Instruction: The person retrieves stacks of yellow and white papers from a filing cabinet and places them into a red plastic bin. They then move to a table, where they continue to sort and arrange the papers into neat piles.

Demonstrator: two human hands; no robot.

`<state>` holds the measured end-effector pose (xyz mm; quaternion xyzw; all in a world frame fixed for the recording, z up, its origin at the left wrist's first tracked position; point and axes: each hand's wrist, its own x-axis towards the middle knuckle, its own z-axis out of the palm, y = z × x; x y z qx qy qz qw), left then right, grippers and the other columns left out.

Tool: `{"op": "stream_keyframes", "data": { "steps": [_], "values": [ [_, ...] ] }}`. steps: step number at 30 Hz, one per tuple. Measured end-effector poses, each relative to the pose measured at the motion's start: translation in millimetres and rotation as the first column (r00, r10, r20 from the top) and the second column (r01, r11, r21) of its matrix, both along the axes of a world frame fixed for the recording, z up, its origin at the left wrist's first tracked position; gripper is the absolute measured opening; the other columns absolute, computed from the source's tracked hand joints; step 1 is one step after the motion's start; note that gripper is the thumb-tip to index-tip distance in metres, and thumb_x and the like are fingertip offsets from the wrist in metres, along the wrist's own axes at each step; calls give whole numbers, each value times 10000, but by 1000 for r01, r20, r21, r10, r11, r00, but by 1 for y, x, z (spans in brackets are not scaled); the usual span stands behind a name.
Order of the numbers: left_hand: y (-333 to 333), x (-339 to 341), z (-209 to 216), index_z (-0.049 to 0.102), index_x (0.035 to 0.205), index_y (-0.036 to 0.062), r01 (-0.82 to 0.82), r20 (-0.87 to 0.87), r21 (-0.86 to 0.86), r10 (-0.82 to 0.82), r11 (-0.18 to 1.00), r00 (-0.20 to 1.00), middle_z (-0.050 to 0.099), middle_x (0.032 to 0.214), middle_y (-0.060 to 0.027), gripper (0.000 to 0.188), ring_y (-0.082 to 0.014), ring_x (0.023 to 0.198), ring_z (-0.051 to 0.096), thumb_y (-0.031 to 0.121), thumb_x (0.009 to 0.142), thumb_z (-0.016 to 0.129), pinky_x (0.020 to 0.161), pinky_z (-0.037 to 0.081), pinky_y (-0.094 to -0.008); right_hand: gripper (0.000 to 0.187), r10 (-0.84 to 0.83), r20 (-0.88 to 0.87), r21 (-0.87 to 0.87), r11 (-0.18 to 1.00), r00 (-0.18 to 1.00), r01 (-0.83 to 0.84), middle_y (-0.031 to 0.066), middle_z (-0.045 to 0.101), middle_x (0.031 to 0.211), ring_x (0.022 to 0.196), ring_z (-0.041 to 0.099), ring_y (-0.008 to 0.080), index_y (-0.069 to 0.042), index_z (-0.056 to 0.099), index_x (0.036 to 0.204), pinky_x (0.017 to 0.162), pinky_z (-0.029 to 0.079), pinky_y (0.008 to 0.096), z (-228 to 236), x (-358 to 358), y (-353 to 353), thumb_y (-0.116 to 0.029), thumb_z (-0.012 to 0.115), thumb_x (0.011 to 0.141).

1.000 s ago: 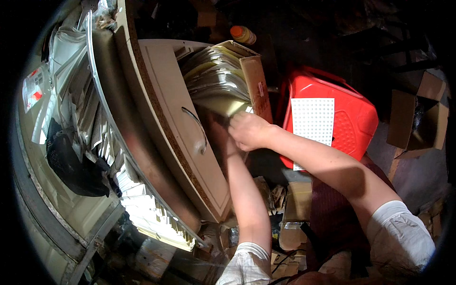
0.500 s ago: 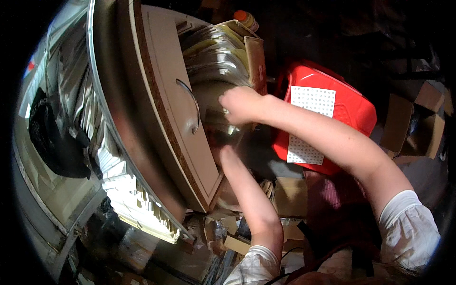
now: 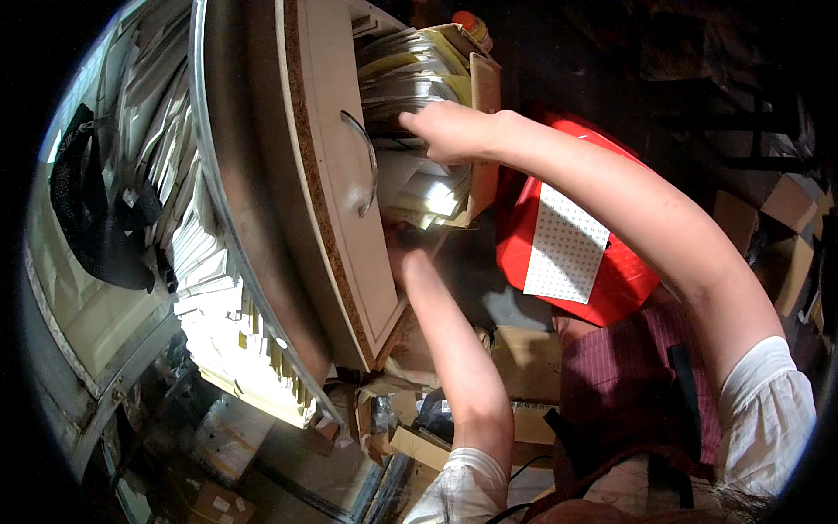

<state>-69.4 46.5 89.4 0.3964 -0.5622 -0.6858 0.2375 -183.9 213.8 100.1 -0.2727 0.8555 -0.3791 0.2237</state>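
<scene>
A cardboard box [image 3: 485, 131] stands beside the pale cabinet door, packed with thin white and yellowish sheets or sleeves [image 3: 408, 74] on edge. My right hand [image 3: 447, 131] reaches over the box from the right, its fingers curled at the stack. What they hold, if anything, is hidden. Below it, my left hand [image 3: 407, 255] goes into the shadow between the box and the pale door [image 3: 336, 175]. Its fingers cannot be made out. A glossy patch of light lies on the sheets [image 3: 436, 196] between the two hands.
The door has a curved metal handle [image 3: 370, 166]. On the right, a red plastic object [image 3: 515, 249] carries a printed white sheet [image 3: 563, 249]. A metal-edged tabletop [image 3: 202, 140] with paper stacks [image 3: 231, 323] and a black mesh item [image 3: 92, 214] fills the left. Open cartons [image 3: 790, 210] stand far right.
My right hand has moved up along the stack, away from my left hand. More of the lower sheets now shows between them. The whole view has shifted slightly.
</scene>
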Motion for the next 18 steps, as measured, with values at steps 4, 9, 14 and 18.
{"op": "stream_keyframes", "data": {
  "steps": [4,9,14,18],
  "values": [
    [3,5,2,660,1043,36,-18,-4,0,18,1000,1000,663,972,-96,308,-130,640,473,281,1004,478,595,404,-261,418,26,72,19,999,997,-27,276,679,1035,1032,650,424,48,598,1159,899,520,488,3,-15,3,-57,600,754],
    [13,10,1,661,1035,37,-28,-3,8,28,1000,1000,661,955,-90,309,-125,617,456,286,1003,482,568,390,-252,499,48,103,18,999,994,-50,277,671,1099,1078,637,421,44,574,1250,932,513,475,-5,-21,8,-78,591,766],
    [14,19,4,662,1028,38,-56,-4,0,56,998,998,659,937,-85,310,-120,594,440,292,1001,486,541,376,-244,627,118,181,-11,993,976,-118,261,683,1067,1065,648,404,10,534,1331,889,527,455,5,-24,11,-46,697,729],
    [16,28,7,662,1015,39,-46,26,-13,46,999,999,629,878,-64,309,-108,556,381,298,996,495,496,318,-240,792,180,329,16,980,927,-197,246,644,1226,1156,614,381,-23,432,1461,951,517,428,20,-29,16,-25,711,720]
  ]
}}
